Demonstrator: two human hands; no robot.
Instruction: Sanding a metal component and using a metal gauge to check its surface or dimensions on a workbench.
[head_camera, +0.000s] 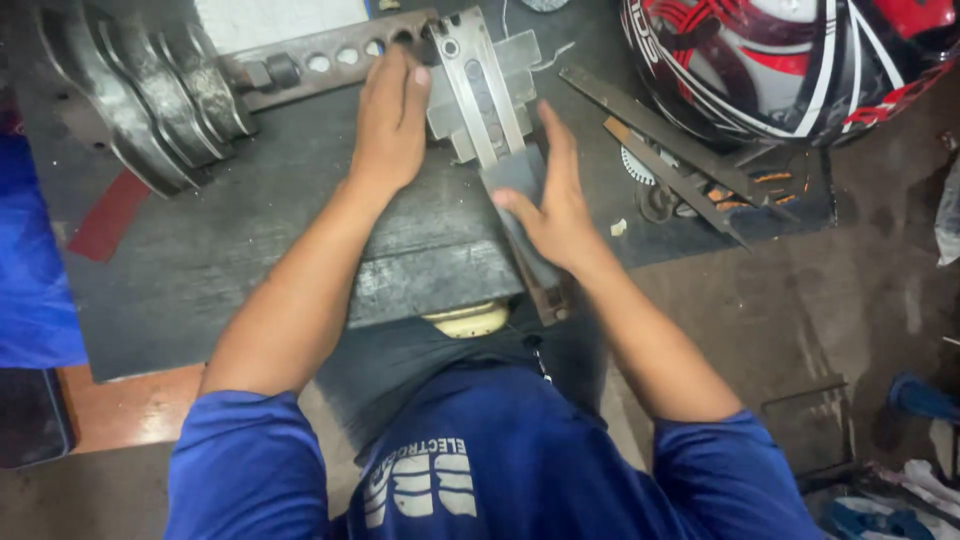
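Observation:
My left hand (390, 120) lies flat, fingers together, on the dark work surface (230, 240), its fingertips touching a grey metal bracket (480, 90) with a long slot. My right hand (555, 200) presses its palm and fingers against the right side of a long dark metal bar (525, 230) that runs from the bracket toward me. Neither hand wraps around anything. A perforated metal strip (320, 60) extends left from the bracket to a large ribbed metal part (140, 90).
A red, black and white helmet (790, 60) rests at the upper right. Flat metal bars (660, 140) and small parts lie beside it. A blue object (30, 260) borders the left edge. Bare concrete floor (800, 300) spreads to the right.

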